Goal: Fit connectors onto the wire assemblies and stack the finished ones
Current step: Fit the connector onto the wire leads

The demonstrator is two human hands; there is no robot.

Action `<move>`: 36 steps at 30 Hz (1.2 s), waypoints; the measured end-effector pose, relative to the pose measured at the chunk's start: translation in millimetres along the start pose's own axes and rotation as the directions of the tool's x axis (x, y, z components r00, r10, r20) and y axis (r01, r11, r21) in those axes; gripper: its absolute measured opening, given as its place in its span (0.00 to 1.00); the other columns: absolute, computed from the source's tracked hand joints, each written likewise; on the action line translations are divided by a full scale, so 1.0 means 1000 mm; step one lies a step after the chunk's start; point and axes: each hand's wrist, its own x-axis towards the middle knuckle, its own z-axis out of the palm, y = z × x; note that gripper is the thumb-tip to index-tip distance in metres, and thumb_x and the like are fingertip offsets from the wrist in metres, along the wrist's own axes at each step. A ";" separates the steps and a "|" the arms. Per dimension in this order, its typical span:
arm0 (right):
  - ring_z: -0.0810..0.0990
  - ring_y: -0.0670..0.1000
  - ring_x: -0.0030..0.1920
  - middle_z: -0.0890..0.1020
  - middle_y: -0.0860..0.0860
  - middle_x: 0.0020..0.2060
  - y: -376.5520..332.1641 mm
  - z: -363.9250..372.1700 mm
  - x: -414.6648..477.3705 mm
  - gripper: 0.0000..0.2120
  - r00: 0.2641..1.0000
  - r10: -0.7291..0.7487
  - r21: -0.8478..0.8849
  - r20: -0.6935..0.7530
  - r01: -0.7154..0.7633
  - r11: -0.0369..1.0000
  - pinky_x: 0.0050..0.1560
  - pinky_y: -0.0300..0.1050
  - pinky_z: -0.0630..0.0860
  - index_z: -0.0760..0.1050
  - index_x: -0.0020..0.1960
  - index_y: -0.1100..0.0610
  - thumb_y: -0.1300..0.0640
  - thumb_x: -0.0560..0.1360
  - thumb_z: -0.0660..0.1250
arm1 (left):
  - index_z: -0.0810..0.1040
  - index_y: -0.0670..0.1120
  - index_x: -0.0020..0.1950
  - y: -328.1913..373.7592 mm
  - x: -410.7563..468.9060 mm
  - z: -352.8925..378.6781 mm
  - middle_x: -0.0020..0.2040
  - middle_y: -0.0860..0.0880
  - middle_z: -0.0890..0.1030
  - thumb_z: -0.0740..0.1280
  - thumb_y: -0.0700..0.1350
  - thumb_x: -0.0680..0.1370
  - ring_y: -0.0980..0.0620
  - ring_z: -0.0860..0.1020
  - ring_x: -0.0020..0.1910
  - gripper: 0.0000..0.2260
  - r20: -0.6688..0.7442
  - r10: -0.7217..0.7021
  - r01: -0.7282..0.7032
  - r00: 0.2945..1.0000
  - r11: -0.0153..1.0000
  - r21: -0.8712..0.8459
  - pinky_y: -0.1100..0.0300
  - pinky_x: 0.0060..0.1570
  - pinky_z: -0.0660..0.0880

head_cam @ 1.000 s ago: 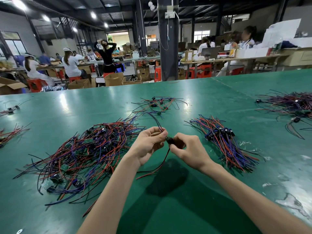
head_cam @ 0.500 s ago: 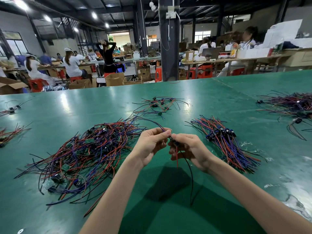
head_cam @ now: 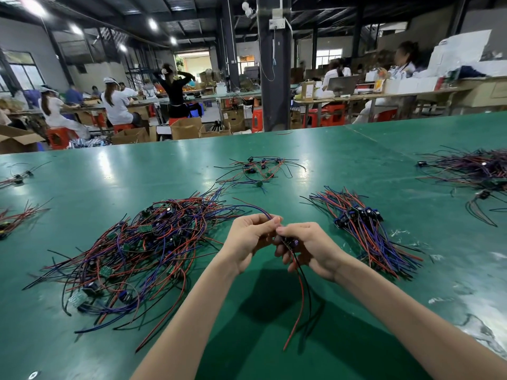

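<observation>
Above the green table (head_cam: 82, 176), my left hand (head_cam: 248, 241) pinches a purple wire that arcs up from the big loose pile. My right hand (head_cam: 308, 249) grips a small wire assembly (head_cam: 291, 244) with a dark connector; its red and black wires (head_cam: 300, 294) hang down toward the table. The fingertips of both hands meet at the connector. A large tangled pile of red, purple and black wire assemblies (head_cam: 142, 248) lies to the left. A neater bundle of assemblies (head_cam: 365, 229) lies to the right.
A few loose assemblies (head_cam: 259, 171) lie further back in the middle. Another dark wire heap (head_cam: 477, 174) sits at the far right, small wire bunches (head_cam: 16, 215) at the left edge. People sit at benches beyond the table.
The hands have come closer together at the connector. The red and black wires have swung from under my left hand to hanging straight below my right hand.
</observation>
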 end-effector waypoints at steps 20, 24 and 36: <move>0.70 0.47 0.18 0.75 0.53 0.21 0.014 0.013 0.002 0.13 0.996 -0.002 -0.185 -0.087 -0.014 0.983 0.19 0.35 0.67 0.72 0.32 0.60 0.63 0.75 0.62 | 0.76 0.41 0.31 -0.012 0.020 -0.027 0.23 0.51 0.77 0.75 0.42 0.71 0.58 0.67 0.21 0.12 -0.404 0.130 -0.037 0.905 0.972 0.230 0.68 0.23 0.65; 0.70 0.48 0.19 0.76 0.53 0.21 0.013 0.015 0.002 0.13 0.997 -0.013 -0.209 -0.078 -0.004 0.978 0.20 0.35 0.67 0.72 0.31 0.59 0.63 0.75 0.62 | 0.74 0.40 0.30 -0.007 0.023 -0.032 0.21 0.51 0.73 0.74 0.41 0.72 0.58 0.66 0.18 0.14 -0.428 -0.074 0.059 0.901 0.997 -0.046 0.69 0.20 0.64; 0.70 0.48 0.18 0.75 0.53 0.21 0.014 0.017 -0.001 0.14 0.999 0.005 -0.221 -0.035 -0.012 0.975 0.19 0.35 0.67 0.72 0.32 0.59 0.63 0.76 0.63 | 0.70 0.40 0.32 0.004 0.024 -0.046 0.20 0.50 0.70 0.67 0.43 0.78 0.58 0.67 0.16 0.16 -0.266 -0.374 0.229 0.888 0.864 -0.449 0.70 0.18 0.65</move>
